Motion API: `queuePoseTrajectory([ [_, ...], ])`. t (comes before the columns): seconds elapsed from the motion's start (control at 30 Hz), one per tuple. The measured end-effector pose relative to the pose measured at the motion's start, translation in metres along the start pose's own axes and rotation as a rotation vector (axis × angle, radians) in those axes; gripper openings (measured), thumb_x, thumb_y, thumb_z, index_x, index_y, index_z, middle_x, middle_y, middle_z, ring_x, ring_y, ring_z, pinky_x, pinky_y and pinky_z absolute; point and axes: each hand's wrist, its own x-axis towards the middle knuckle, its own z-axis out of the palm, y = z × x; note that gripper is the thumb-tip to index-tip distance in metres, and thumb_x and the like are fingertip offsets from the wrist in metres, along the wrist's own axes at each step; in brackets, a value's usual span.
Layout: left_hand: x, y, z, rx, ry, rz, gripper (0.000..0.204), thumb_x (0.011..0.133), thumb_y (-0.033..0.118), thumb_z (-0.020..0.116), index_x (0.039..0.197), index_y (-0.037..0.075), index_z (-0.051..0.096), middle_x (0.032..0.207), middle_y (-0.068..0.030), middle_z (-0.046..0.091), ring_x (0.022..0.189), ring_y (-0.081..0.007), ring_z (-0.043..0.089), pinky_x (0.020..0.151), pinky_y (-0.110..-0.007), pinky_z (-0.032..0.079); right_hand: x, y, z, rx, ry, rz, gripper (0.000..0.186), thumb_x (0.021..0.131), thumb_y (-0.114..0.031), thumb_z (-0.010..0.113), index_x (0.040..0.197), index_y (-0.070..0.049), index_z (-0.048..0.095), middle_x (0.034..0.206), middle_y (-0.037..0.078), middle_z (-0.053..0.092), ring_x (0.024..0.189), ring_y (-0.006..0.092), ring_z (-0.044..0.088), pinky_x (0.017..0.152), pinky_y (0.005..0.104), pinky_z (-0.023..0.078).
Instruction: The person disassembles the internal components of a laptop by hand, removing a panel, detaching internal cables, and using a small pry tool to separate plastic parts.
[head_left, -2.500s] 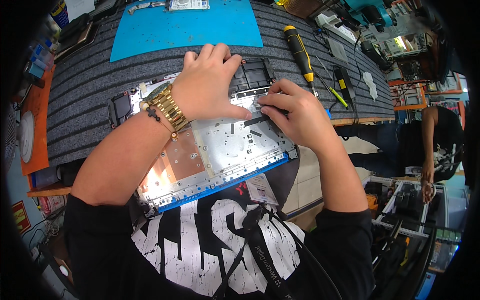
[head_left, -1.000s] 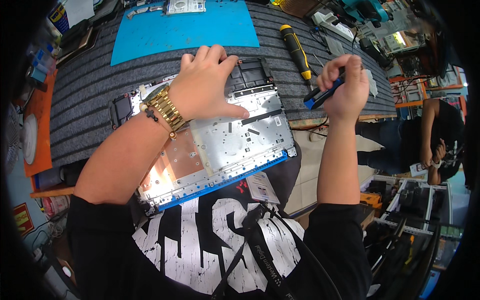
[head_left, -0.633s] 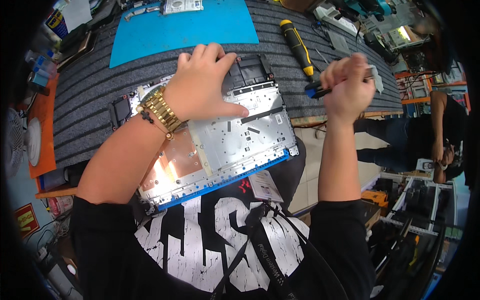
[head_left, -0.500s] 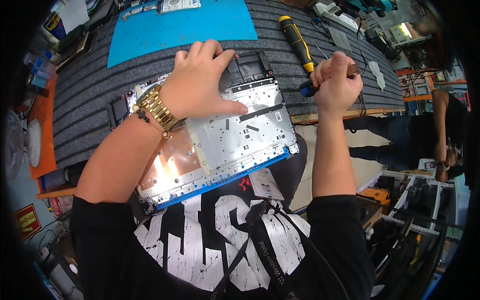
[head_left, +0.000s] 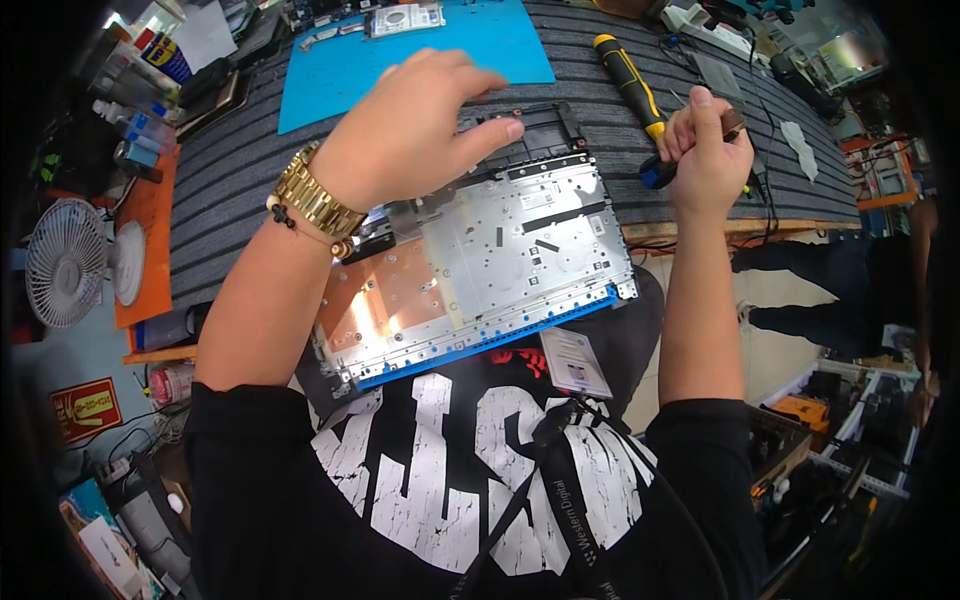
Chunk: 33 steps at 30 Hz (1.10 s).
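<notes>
A bare laptop chassis [head_left: 500,240] lies tilted across the bench edge and my lap. It is silver metal with a copper-coloured sheet [head_left: 388,295], a blue strip along its near edge and a black plastic frame [head_left: 535,135] at its far edge. Over its far left part hovers my left hand [head_left: 410,130], thumb and fingers apart, holding nothing; the fingertips are slightly blurred. My right hand [head_left: 712,155] is closed, thumb up, right of the chassis, around a tool with a dark brown end [head_left: 733,123]. Beside that fist shows a blue-and-black piece [head_left: 657,173]; whether it belongs to the tool is unclear.
A yellow-and-black screwdriver [head_left: 630,85] lies just beyond my right hand on the ribbed grey mat [head_left: 240,190]. Farther back is a blue mat [head_left: 480,50] with a hard drive [head_left: 405,18]. A white fan [head_left: 70,260] stands left. Another person's legs [head_left: 800,290] show right.
My left hand has lifted off the chassis and shifted away from me, its fingers blurred by motion. The whole view has shifted, while my right hand keeps its closed grip.
</notes>
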Motion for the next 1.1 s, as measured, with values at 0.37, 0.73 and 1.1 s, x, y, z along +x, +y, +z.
queuePoseTrajectory([
  [0.37,-0.028,0.019,-0.022,0.079,-0.133,0.054,0.027,0.102,0.011,0.082,0.129,0.006,0.082,0.109,-0.0149,0.080,0.109,-0.0382,0.076,0.096,-0.049,0.062,-0.025,-0.045,0.015,-0.732,-0.129,0.154,0.025,0.109,-0.021,0.084,0.122,-0.005,0.071,0.080,-0.003,0.062,0.064,0.0116,0.054,0.061,0.0337,0.045],
  [0.73,-0.056,-0.015,-0.012,-0.004,0.017,-0.008,0.028,0.103,0.022,0.085,0.122,0.003,0.085,0.109,-0.0163,0.081,0.105,-0.0391,0.075,0.094,-0.048,0.060,-0.157,-0.194,0.137,-1.008,-0.984,-0.261,0.029,0.087,-0.024,0.077,0.113,-0.011,0.073,0.087,0.004,0.069,0.078,0.0224,0.073,0.059,0.0420,0.054],
  [1.1,-0.082,-0.008,-0.020,-0.076,0.017,-0.160,0.026,0.104,0.019,0.085,0.124,0.003,0.085,0.106,-0.0137,0.078,0.102,-0.0339,0.074,0.091,-0.043,0.058,-0.202,-0.187,0.173,-1.128,-0.969,-0.498,0.058,0.079,-0.020,0.077,0.129,0.009,0.070,0.108,0.018,0.074,0.067,0.0194,0.066,0.053,0.0370,0.049],
])
